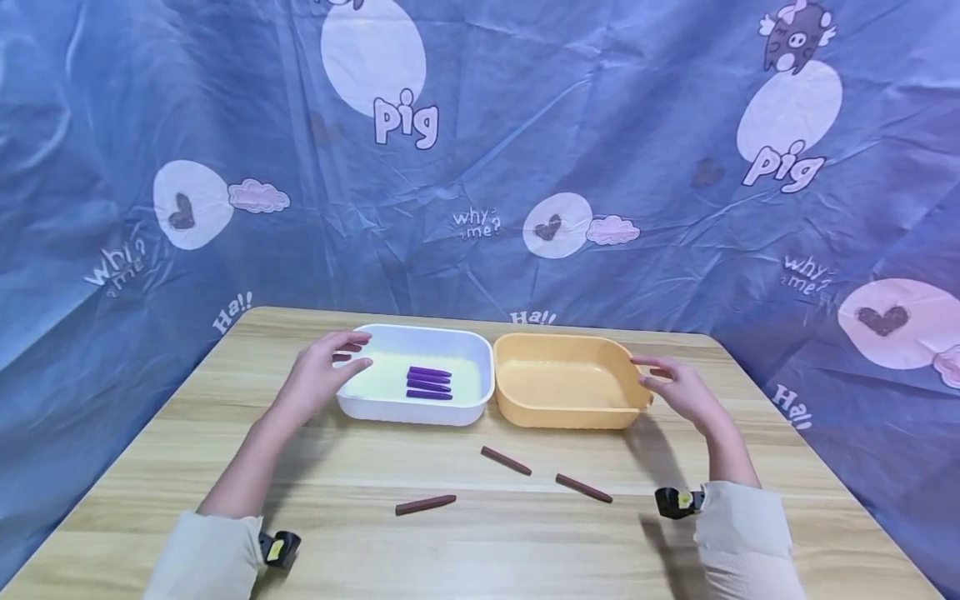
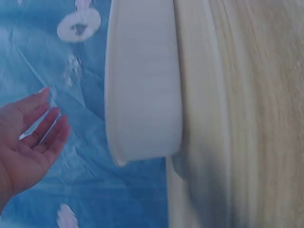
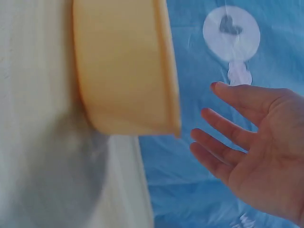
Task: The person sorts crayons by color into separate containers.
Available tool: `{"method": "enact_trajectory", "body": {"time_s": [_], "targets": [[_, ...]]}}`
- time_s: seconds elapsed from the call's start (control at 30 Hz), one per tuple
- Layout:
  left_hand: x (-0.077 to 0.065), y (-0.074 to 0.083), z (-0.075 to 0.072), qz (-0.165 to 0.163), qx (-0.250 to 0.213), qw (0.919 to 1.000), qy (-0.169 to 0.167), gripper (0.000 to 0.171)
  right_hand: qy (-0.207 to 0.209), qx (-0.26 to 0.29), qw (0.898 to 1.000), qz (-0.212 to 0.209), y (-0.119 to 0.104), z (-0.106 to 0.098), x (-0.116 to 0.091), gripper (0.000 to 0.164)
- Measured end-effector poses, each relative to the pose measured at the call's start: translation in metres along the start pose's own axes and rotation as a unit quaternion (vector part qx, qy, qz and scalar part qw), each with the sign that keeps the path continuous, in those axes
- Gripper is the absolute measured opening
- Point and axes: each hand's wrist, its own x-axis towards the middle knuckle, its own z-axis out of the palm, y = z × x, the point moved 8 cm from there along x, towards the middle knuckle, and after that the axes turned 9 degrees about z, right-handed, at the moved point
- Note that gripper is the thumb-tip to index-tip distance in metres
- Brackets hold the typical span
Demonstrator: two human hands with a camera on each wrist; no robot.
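Note:
My left hand (image 1: 318, 377) hovers at the left end of a white tub (image 1: 412, 411), fingers loosely spread and holding nothing. Several purple crayon-like sticks (image 1: 429, 382) lie side by side inside that tub. On the other side, my right hand (image 1: 678, 389) is at the right end of a yellow tub (image 1: 570, 415), its fingertips overlapping the rim in the head view. In the right wrist view the fingers (image 3: 223, 130) are relaxed and apart, with the yellow tub's wall (image 3: 126, 71) beyond them. The left wrist view shows the white tub's side (image 2: 142, 85) near the left hand (image 2: 31, 142).
Three brown crayon-like sticks lie on the wooden table (image 1: 337, 550) in front of the tubs: one at left (image 1: 425, 505), one in the middle (image 1: 506, 461), one at right (image 1: 583, 488). The tubs stand end to end. A blue printed curtain (image 1: 480, 167) hangs behind the table.

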Motion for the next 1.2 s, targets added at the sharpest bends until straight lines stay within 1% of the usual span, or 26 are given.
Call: {"method": "enact_trajectory", "body": {"time_s": [0.07,0.17,0.3,0.43,0.53,0.6,0.67,0.77,0.87,0.93,1.03,1.1,1.2], "targets": [[0.0,0.012,0.004,0.023,-0.005,0.9997,-0.007,0.034,-0.005,0.023,1.0,0.014,0.009,0.001,-0.003,0.042],[-0.001,0.026,0.014,0.046,-0.013,0.9983,-0.032,0.032,-0.012,0.046,0.998,0.03,0.02,0.005,-0.004,0.046],[-0.007,0.041,0.03,0.071,-0.022,0.9938,-0.083,0.03,-0.025,0.094,0.994,0.045,0.03,0.012,-0.005,0.051],[-0.015,0.052,0.049,0.088,-0.023,0.9851,-0.146,0.028,-0.04,0.163,0.984,0.056,0.039,0.019,-0.005,0.055],[-0.023,0.059,0.065,0.098,-0.02,0.973,-0.208,0.027,-0.045,0.197,0.977,0.064,0.043,0.021,-0.006,0.056],[-0.029,0.063,0.075,0.102,-0.01,0.9627,-0.25,0.027,-0.046,0.21,0.974,0.067,0.045,0.022,-0.007,0.057],[-0.034,0.066,0.085,0.106,-0.001,0.9527,-0.285,0.026,-0.045,0.215,0.973,0.07,0.047,0.023,-0.008,0.058],[-0.042,0.067,0.097,0.11,0.006,0.9399,-0.323,0.023,-0.046,0.225,0.971,0.074,0.048,0.024,-0.009,0.059],[-0.049,0.066,0.106,0.098,0.001,0.932,-0.349,0.021,-0.044,0.235,0.968,0.076,0.05,0.026,-0.009,0.059],[-0.054,0.065,0.111,0.083,0.0,0.9284,-0.362,0.019,-0.042,0.24,0.967,0.076,0.05,0.027,-0.009,0.059],[-0.061,0.063,0.116,0.068,0.018,0.9246,-0.374,0.015,-0.037,0.247,0.965,0.078,0.051,0.028,-0.009,0.059],[-0.066,0.063,0.119,0.071,0.036,0.9207,-0.382,0.013,-0.035,0.25,0.964,0.079,0.051,0.029,-0.009,0.059],[-0.073,0.064,0.122,0.085,0.067,0.9144,-0.39,0.018,-0.035,0.252,0.964,0.081,0.051,0.03,-0.009,0.059]]}}
